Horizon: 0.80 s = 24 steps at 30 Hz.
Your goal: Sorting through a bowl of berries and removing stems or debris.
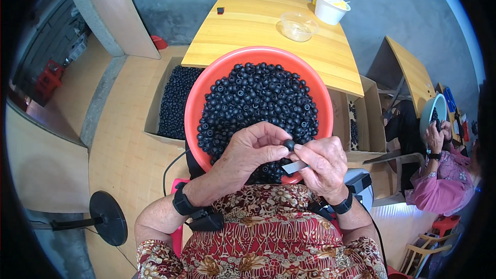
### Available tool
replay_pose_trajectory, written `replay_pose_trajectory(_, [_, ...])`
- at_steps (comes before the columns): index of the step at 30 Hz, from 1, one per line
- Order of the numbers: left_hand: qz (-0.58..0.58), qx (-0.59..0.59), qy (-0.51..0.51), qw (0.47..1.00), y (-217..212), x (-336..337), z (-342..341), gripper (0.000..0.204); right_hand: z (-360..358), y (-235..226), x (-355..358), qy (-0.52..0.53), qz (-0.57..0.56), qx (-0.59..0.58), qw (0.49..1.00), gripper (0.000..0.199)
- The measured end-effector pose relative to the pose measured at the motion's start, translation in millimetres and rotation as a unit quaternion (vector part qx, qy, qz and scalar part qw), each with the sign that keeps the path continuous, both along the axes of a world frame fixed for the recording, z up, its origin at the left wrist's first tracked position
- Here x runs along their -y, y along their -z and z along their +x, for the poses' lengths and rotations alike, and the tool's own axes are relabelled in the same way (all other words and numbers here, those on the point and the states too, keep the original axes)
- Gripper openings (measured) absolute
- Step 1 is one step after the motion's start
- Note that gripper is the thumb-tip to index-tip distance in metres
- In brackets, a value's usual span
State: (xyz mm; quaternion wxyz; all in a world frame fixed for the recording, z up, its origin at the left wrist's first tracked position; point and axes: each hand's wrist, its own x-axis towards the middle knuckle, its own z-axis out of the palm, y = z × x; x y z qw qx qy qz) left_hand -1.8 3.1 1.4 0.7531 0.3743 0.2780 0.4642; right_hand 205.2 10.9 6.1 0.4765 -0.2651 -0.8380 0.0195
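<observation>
Over the near part of a red plastic basin (193, 104), both my hands meet around one small round black piece (289, 144). My left hand (250, 152) pinches that piece between thumb and fingertips. Closed around a short flat metal blade (295, 166), my right hand (324, 168) has its thumb tip close against the black piece. The blade's bare end points left, just below the piece. Heaped in the basin are many similar black pieces (258, 95), several showing a ring-shaped hole.
Behind the basin stands a wooden table (248, 15) with a clear plastic bowl (298, 27) and a white tub (330, 8). A cardboard box (151, 119) of black pieces is at left, another box (374, 119) at right. A co-worker (442, 188) sits far right with a light-blue basin (427, 116).
</observation>
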Motion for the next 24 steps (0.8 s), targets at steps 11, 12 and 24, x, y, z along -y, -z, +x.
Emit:
replay_pose_trajectory(11, [0.034, -0.055, -0.018, 0.998, -4, 3, 2, 0.016, 4, -1, -2, -0.002, 0.019, 0.036, 0.999, 0.05])
replay_pose_trajectory(12, [0.034, -0.055, -0.017, 0.998, -5, 3, 2, 0.016, 4, -1, -1, -0.001, 0.018, 0.04, 0.999, 0.051])
replay_pose_trajectory(24, [0.034, 0.0, -0.02, 0.999, 2, 3, 4, 0.018, 8, -8, 1, -0.008, 0.012, 0.047, 0.999, 0.041])
